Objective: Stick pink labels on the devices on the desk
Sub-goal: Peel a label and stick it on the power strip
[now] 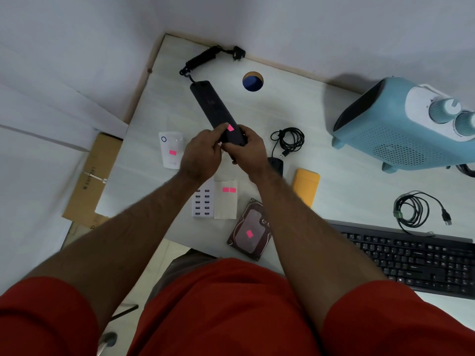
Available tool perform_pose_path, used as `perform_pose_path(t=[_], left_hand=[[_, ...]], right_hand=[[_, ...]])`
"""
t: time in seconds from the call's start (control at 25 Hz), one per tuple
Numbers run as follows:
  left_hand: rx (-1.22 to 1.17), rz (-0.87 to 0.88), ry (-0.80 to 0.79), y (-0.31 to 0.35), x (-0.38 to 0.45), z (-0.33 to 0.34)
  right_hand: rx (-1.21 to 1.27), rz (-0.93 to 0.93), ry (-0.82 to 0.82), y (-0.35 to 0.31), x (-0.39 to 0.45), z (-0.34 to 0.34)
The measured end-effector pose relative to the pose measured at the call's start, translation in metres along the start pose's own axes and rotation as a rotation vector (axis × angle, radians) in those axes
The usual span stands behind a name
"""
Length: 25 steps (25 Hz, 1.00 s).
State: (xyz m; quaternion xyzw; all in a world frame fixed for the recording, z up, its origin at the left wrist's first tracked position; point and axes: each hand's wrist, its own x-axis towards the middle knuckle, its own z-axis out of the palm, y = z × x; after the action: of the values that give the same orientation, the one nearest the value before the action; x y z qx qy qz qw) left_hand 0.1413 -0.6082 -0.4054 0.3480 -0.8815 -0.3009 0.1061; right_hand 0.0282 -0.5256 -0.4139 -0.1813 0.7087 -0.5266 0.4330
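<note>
The right hand [248, 147] is wrapped around the near end of the black power strip [217, 113], while the left hand [203, 152] presses a fingertip beside a pink label [230, 127] on the strip's top face. The strip angles away across the white desk [334, 191] toward its coiled cord [201, 59]. Near the wrists lies a backing sheet [225, 199] with two pink labels, between a white charger [203, 202] and an already labelled hard drive [250, 231]; a white adapter [171, 149], left, also carries one.
</note>
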Motion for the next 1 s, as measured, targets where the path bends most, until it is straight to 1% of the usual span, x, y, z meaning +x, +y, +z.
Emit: perform_pose_path(t=[0.16,0.28,0.36,0.4,0.44,0.52,0.6,0.68,0.76,0.84,0.88,0.92,1.0], left_hand=[[0.095,0.019,-0.008,-0.006,0.004,0.000],[-0.017,-0.047,0.045,-0.004,0.005,0.001],[-0.118,-0.105,0.064,-0.006,0.011,0.001],[-0.114,-0.105,0.060,-0.008,0.016,0.000],[-0.060,-0.087,0.047,-0.010,0.022,0.000],[0.184,0.010,0.019,-0.014,0.035,-0.001],[0.414,0.148,-0.037,-0.015,0.052,-0.004],[0.515,0.293,-0.129,-0.018,0.068,-0.005],[0.560,0.410,-0.188,-0.023,0.081,-0.006],[0.600,0.475,-0.225,-0.029,0.092,-0.005],[0.622,0.494,-0.245,-0.032,0.097,-0.004],[0.652,0.505,-0.271,-0.036,0.103,-0.002],[0.722,0.489,-0.324,-0.043,0.113,0.002]], right_hand=[[0.005,0.005,-0.021,-0.001,0.000,0.000],[0.063,0.051,-0.036,-0.003,-0.002,-0.001],[0.182,0.156,-0.061,-0.005,-0.001,-0.005],[0.276,0.234,-0.092,-0.006,0.001,-0.007],[0.378,0.322,-0.138,-0.007,0.003,-0.010],[0.548,0.476,-0.249,-0.008,0.009,-0.017],[0.667,0.567,-0.320,-0.003,0.018,-0.025],[0.749,0.623,-0.384,0.006,0.025,-0.034],[0.782,0.671,-0.422,0.009,0.030,-0.041],[0.768,0.710,-0.381,0.009,0.035,-0.044],[0.735,0.725,-0.318,0.008,0.040,-0.042],[0.671,0.726,-0.222,0.009,0.045,-0.039],[0.419,0.672,0.001,0.017,0.055,-0.036]])
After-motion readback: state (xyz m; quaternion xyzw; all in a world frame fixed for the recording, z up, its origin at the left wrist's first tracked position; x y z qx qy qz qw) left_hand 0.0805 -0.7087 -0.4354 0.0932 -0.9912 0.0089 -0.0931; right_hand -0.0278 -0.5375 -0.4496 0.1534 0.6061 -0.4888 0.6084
